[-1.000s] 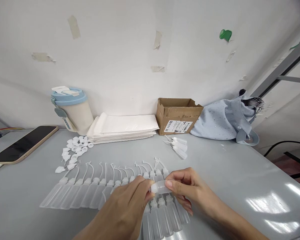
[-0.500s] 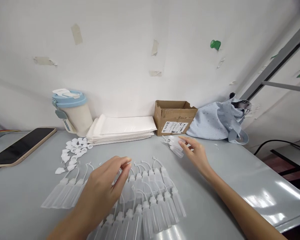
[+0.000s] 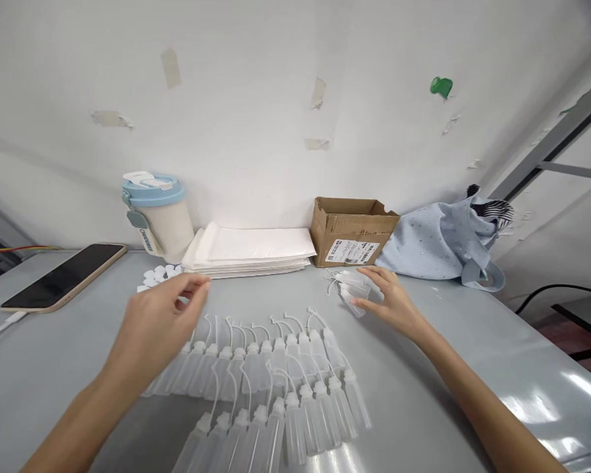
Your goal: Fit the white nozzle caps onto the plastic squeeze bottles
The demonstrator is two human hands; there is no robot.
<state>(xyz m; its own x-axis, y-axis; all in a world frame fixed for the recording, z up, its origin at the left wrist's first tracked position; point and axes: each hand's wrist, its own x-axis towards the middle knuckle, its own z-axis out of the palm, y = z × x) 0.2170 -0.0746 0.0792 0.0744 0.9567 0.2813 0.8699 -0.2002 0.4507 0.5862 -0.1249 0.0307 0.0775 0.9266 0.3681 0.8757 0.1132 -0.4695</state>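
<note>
Over the left of the table, near the pile of small white pieces, is my left hand. Its thumb and fingertips are drawn together; what they hold, if anything, is too small to make out. My right hand has its thumb and fingers spread around a small heap of translucent tubes in front of the cardboard box, touching or almost touching them. Between the hands lie two rows of clear tubes with white looped necks, a back row and a front row. The left hand partly covers the white pieces.
A cream cup with a blue lid stands by a stack of white envelopes. The open cardboard box sits beside a light blue cloth bag. On the left lies a phone with a cable.
My left hand has moved left and back from above the tubes toward the white pieces. My right hand stays at the small heap, its fingers wider apart. The view has shifted slightly.
</note>
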